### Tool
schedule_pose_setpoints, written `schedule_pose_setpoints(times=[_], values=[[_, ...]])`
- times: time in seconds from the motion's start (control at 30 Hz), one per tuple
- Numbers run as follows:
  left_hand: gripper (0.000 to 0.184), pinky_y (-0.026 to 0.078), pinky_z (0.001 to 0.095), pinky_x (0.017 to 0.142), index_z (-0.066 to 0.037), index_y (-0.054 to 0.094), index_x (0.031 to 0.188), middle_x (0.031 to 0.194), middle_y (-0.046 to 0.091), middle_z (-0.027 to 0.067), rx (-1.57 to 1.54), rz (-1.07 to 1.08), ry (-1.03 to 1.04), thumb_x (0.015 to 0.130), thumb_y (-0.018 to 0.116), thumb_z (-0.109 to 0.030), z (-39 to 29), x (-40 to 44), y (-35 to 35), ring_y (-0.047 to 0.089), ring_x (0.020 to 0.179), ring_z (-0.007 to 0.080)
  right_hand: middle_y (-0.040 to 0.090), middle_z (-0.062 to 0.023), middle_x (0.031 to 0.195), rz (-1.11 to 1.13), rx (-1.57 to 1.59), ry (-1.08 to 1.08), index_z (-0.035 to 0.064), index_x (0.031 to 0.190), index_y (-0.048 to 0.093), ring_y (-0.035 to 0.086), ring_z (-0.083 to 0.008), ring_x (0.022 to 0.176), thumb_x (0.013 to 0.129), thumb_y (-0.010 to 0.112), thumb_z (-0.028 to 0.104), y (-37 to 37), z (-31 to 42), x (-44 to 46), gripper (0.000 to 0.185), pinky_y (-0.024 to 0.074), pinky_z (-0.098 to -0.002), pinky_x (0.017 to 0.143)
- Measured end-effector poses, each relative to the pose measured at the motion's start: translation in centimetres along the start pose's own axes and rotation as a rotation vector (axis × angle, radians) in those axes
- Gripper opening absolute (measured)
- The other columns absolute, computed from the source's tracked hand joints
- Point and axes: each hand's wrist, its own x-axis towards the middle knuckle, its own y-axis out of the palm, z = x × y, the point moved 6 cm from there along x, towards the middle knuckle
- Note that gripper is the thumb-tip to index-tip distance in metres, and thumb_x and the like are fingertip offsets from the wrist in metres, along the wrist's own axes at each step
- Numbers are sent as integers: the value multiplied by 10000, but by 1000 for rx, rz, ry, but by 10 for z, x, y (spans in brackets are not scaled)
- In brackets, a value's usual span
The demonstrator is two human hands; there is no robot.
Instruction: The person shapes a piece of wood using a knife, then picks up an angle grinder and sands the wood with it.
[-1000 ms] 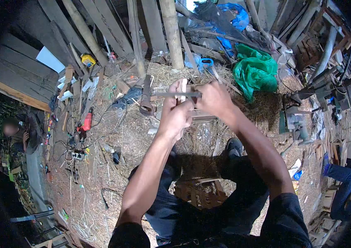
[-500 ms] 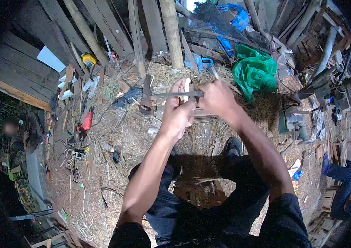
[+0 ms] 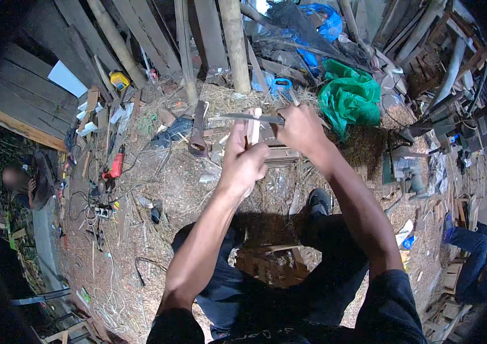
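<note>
My left hand [image 3: 242,163] is closed around a pale strip of wood [image 3: 253,129], which sticks up past the fingers. In my right hand [image 3: 302,131] is a knife [image 3: 240,116], gripped by its handle. Its grey blade points left and lies across the upper part of the wood strip; whether the edge bites into it I cannot tell. Both hands are in front of me, above the littered ground. Just left of them lies a long brown tool [image 3: 199,129] with a hole in its wide end.
A green plastic sheet [image 3: 349,94] lies ahead to the right. On the left are a red power tool [image 3: 116,163], a power strip [image 3: 103,212] and a yellow tape measure [image 3: 119,80]. One person sits at far left; another person's legs [image 3: 472,246] show at right.
The knife blade has shifted up along the wood strip, toward its top end. The view has moved slightly. Both hands keep their grip.
</note>
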Motion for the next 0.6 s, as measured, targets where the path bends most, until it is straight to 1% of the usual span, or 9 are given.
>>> schedule_pose_setpoints(times=[0.03, 0.1, 0.17, 0.27, 0.3, 0.4, 0.43, 0.53, 0.6], values=[[677, 250, 210, 361, -123, 320, 1411, 772, 480, -11, -35, -10, -7, 783, 442, 99, 1, 0, -4, 338, 459, 33, 661, -218, 758, -6, -2, -42, 76, 835, 706, 663, -395, 727, 694, 642, 206, -6, 8, -5, 203, 546, -474, 703], [678, 239, 210, 365, -132, 319, 1416, 703, 459, -19, -96, 77, 0, 785, 448, 79, -2, 6, -8, 324, 447, 40, 660, -207, 733, -26, -2, -129, 77, 836, 705, 663, -391, 713, 696, 642, 206, -18, 26, -14, 201, 547, -473, 691], [679, 236, 209, 380, -137, 304, 1434, 600, 413, -32, -111, 154, 8, 801, 463, 53, -9, 11, -8, 304, 426, 47, 661, -196, 720, -71, -1, -137, 82, 846, 706, 663, -384, 699, 697, 641, 202, -13, 27, -16, 202, 545, -475, 683], [668, 253, 211, 394, -141, 302, 1440, 607, 418, -32, -66, 93, 33, 821, 473, 42, -13, 10, -5, 308, 430, 44, 658, -188, 706, -113, 9, -140, 81, 847, 703, 660, -379, 685, 700, 638, 194, -26, 31, -20, 196, 542, -478, 680], [660, 291, 214, 407, -146, 278, 1459, 662, 453, -33, -7, 161, 52, 856, 488, 23, -14, 11, -5, 335, 445, 44, 656, -187, 703, -121, 14, -141, 80, 845, 701, 659, -378, 682, 701, 637, 191, -32, 33, -22, 193, 541, -478, 681], [665, 327, 217, 415, -149, 242, 1481, 733, 482, -23, 115, 190, 89, 883, 487, 11, -13, 14, 0, 368, 469, 47, 651, -196, 708, -124, 71, -137, 70, 824, 692, 652, -383, 687, 694, 634, 175, -36, 31, -21, 177, 538, -472, 686], [660, 363, 218, 431, -127, 210, 1493, 787, 502, -9, 154, 197, 54, 902, 472, 9, -9, 16, -1, 398, 494, 46, 649, -197, 710, -134, 80, -144, 66, 818, 689, 649, -385, 689, 689, 634, 168, -37, 32, -21, 173, 537, -470, 687], [638, 316, 220, 433, -123, 229, 1489, 666, 429, -41, 284, 143, 54, 909, 482, -39, -7, 19, 3, 357, 483, 50, 648, -202, 724, -150, 98, -176, 52, 802, 681, 645, -390, 701, 673, 634, 145, -35, 34, -19, 166, 535, -467, 691], [630, 307, 214, 426, -115, 248, 1485, 684, 431, -48, 388, 149, 167, 906, 480, -25, -7, 25, 1, 345, 485, 41, 652, -205, 749, -148, 100, -210, 37, 794, 677, 646, -389, 716, 661, 633, 129, -29, 32, -17, 168, 533, -468, 692]])
